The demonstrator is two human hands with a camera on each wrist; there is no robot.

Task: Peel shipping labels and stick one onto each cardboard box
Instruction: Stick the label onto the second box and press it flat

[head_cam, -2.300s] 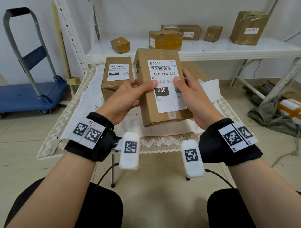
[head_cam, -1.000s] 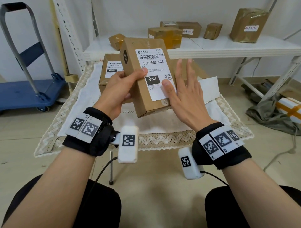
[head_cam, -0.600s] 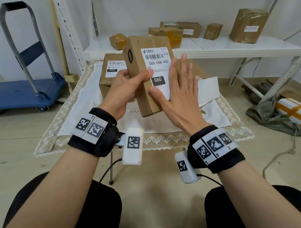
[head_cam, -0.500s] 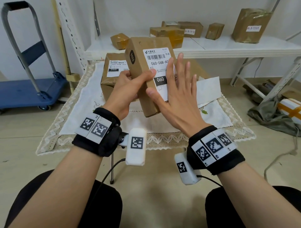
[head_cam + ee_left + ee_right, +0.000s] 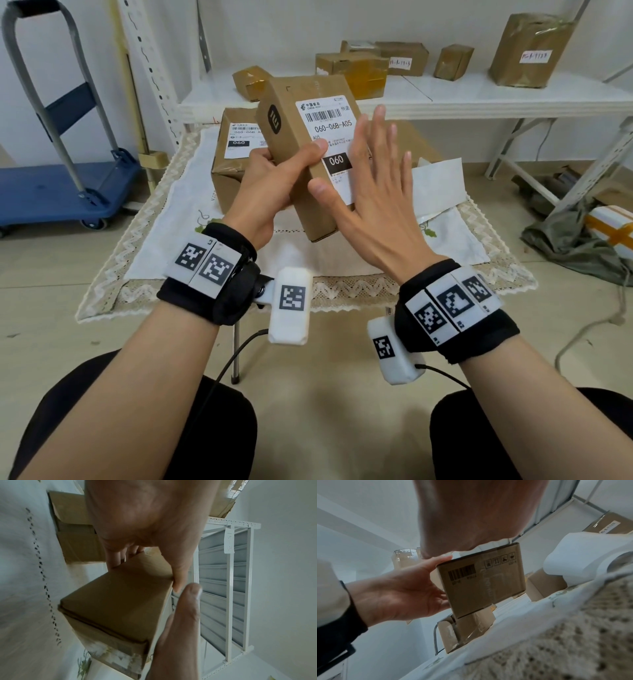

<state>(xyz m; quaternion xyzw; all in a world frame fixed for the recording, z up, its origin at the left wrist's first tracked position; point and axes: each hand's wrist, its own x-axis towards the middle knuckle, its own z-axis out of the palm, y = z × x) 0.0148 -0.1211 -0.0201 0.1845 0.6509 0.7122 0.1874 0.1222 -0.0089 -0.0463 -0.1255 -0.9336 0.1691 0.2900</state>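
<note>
Above the small cloth-covered table [image 5: 164,219], a narrow cardboard box [image 5: 291,137] is held tilted in the air by the left hand [image 5: 274,185], whose thumb is laid across the front face onto the shipping label [image 5: 329,133] while the fingers are curled behind, mostly hidden. The right hand [image 5: 373,192] is spread flat, fingers straight and slightly fanned, and is laid over the label's right and lower part, so that much of the print is covered; whether the palm actually presses the paper cannot be told for certain. From the right wrist view only the box's plain underside is shown, with a printed barcode. Behind the held box, a second labelled box [image 5: 233,164] is partly blocked from sight. Beside it, a white sheet [image 5: 442,185] is seen on the cloth. Further boxes stand on a white shelf [image 5: 479,99].
</note>
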